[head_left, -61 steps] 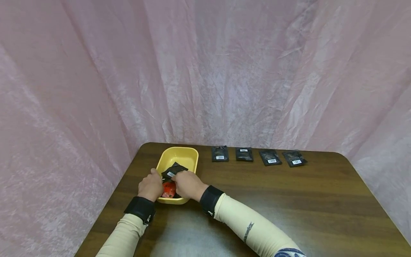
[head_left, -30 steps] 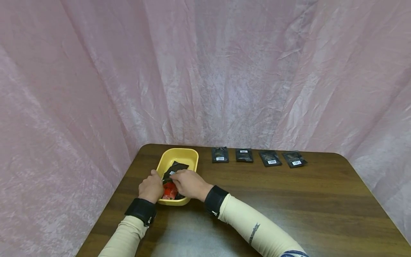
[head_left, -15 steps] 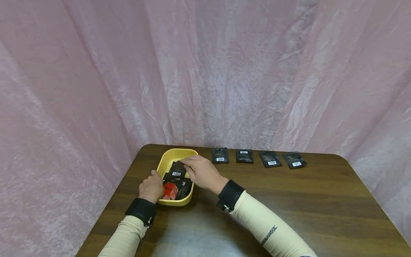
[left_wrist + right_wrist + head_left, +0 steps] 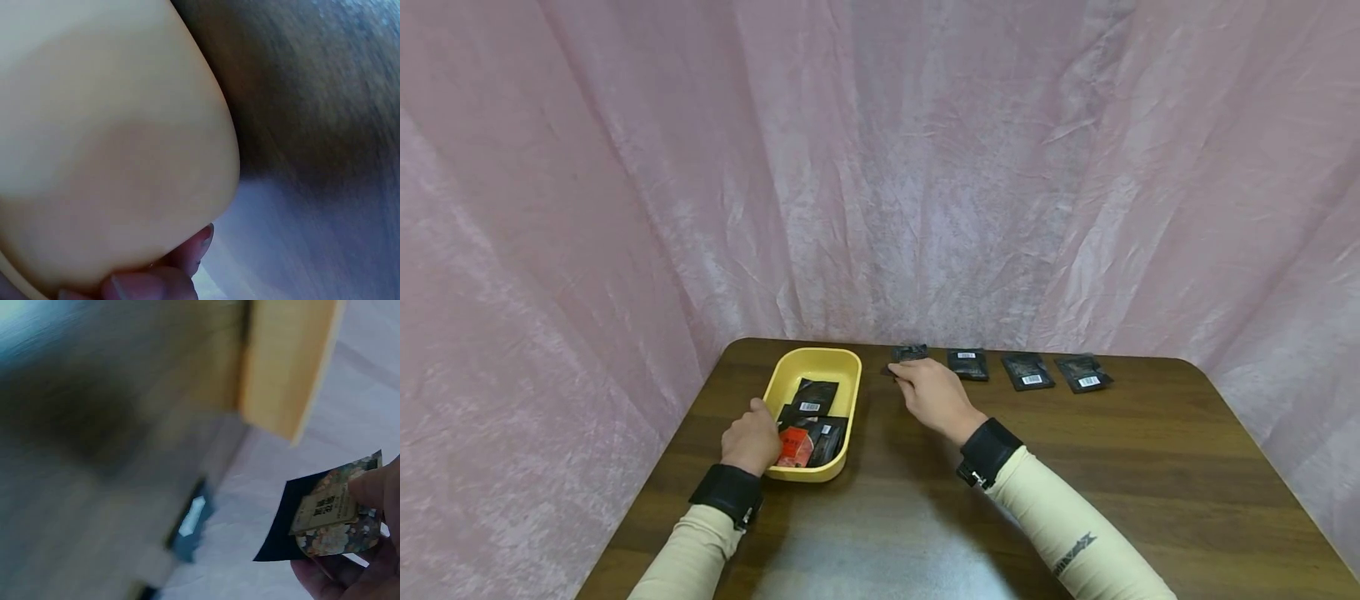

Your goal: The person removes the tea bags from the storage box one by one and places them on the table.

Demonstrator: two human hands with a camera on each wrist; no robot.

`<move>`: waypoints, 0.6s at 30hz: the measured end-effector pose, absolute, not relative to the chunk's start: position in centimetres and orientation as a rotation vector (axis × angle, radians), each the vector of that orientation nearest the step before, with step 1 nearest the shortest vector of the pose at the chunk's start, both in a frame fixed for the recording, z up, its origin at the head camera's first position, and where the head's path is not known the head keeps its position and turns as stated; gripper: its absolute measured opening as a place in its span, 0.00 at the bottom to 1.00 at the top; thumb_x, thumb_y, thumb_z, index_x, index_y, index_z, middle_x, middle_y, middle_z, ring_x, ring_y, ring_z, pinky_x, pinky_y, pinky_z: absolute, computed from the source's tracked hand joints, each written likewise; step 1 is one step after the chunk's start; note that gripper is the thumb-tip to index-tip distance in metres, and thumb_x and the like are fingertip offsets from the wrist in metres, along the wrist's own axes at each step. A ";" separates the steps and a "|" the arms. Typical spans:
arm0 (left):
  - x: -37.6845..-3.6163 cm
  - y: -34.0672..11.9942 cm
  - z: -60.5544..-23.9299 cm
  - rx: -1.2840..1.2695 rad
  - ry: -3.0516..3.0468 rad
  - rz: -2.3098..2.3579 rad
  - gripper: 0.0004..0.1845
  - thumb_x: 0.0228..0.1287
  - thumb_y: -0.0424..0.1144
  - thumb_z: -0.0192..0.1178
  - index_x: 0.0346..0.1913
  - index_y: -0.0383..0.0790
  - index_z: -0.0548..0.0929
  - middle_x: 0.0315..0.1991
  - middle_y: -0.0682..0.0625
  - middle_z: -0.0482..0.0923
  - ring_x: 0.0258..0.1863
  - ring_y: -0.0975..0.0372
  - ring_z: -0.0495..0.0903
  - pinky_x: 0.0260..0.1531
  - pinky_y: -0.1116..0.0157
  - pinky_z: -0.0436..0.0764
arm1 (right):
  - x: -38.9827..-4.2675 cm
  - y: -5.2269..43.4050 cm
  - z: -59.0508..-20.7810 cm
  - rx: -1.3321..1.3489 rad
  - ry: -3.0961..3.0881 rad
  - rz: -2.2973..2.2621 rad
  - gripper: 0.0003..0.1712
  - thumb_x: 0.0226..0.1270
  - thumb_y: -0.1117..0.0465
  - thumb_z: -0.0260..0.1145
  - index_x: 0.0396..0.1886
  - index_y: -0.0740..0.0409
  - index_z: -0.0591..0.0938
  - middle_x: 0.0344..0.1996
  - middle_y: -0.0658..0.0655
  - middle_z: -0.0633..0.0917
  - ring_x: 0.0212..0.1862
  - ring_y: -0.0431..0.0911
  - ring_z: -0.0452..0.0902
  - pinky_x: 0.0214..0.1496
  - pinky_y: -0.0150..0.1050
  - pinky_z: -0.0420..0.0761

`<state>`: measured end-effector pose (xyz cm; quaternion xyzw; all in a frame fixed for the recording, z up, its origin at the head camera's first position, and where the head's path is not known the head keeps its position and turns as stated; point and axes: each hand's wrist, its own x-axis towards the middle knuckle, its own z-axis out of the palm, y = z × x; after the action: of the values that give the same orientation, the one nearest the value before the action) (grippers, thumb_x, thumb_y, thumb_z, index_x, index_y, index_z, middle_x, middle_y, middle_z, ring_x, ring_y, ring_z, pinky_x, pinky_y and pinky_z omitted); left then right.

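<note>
My left hand (image 4: 751, 437) grips the left wall of a yellow plastic tub (image 4: 814, 360); its fingertips (image 4: 137, 284) show under the tub in the left wrist view. Between the thumb and fingers of my right hand (image 4: 936, 400) is a black sachet (image 4: 334, 506) with a flowered label and dark printed characters. That hand is to the right of the tub, overlapping the leftmost sachet (image 4: 910, 352) of a row in the head view. Inside the tub lie several black sachets (image 4: 815, 396), one bearing a red-orange label (image 4: 795, 446).
Farther right in the row along the table's back edge lie three more black sachets, a second (image 4: 967, 364), a third (image 4: 1027, 372) and a fourth (image 4: 1083, 373). The brown wooden table (image 4: 1075, 467) meets a pink curtain (image 4: 880, 167) behind.
My right hand has sorted through the sachets in the tub, lifted one out and carried it right, toward the leftmost sachet of the row. My left hand has stayed on the tub.
</note>
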<state>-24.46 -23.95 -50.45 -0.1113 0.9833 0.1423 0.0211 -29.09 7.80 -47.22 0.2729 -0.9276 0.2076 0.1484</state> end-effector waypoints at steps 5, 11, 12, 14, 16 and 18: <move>-24.4 -24.0 -50.4 -0.341 3.064 0.441 0.16 0.65 0.34 0.61 0.46 0.28 0.68 0.40 0.25 0.85 0.39 0.34 0.88 0.41 0.38 0.85 | -29.1 9.4 -49.0 0.738 -2.745 0.496 0.16 0.76 0.61 0.68 0.60 0.51 0.90 0.51 0.55 0.94 0.51 0.53 0.92 0.46 0.50 0.90; -24.4 -24.0 -50.3 -0.352 3.047 0.434 0.17 0.65 0.34 0.61 0.47 0.28 0.67 0.40 0.26 0.85 0.38 0.35 0.88 0.41 0.39 0.85 | -29.0 10.2 -50.1 0.793 -2.858 0.498 0.16 0.74 0.64 0.69 0.58 0.54 0.90 0.53 0.57 0.93 0.29 0.48 0.89 0.25 0.37 0.76; -24.4 -24.0 -50.2 -0.356 3.041 0.433 0.17 0.65 0.34 0.61 0.48 0.28 0.68 0.40 0.26 0.84 0.38 0.36 0.88 0.42 0.39 0.85 | -29.0 10.2 -50.3 0.805 -2.880 0.506 0.16 0.74 0.64 0.69 0.59 0.55 0.90 0.54 0.57 0.92 0.27 0.48 0.88 0.25 0.36 0.75; -24.4 -23.9 -50.2 -0.367 3.026 0.435 0.17 0.66 0.34 0.62 0.48 0.28 0.68 0.40 0.27 0.84 0.38 0.38 0.88 0.42 0.40 0.85 | -29.0 10.3 -50.6 0.822 -2.907 0.507 0.15 0.75 0.64 0.69 0.58 0.55 0.90 0.55 0.56 0.92 0.31 0.48 0.91 0.29 0.35 0.78; -24.5 -23.8 -50.2 -0.379 3.011 0.435 0.17 0.66 0.35 0.62 0.49 0.28 0.68 0.40 0.28 0.84 0.37 0.40 0.87 0.43 0.41 0.86 | -29.0 10.3 -50.8 0.833 -2.924 0.508 0.14 0.75 0.64 0.69 0.57 0.56 0.91 0.54 0.56 0.93 0.39 0.49 0.93 0.35 0.37 0.84; -24.5 -23.7 -50.1 -0.382 3.009 0.435 0.17 0.67 0.35 0.63 0.49 0.28 0.68 0.39 0.28 0.84 0.37 0.40 0.87 0.43 0.41 0.86 | -29.0 10.3 -51.0 0.858 -2.937 0.517 0.14 0.75 0.64 0.69 0.56 0.57 0.91 0.53 0.57 0.93 0.44 0.51 0.94 0.40 0.41 0.88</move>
<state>-24.49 -23.66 -50.14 -0.1244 0.9813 0.1420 0.0385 -29.00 10.27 -51.04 0.2764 -0.9463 0.1664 0.0195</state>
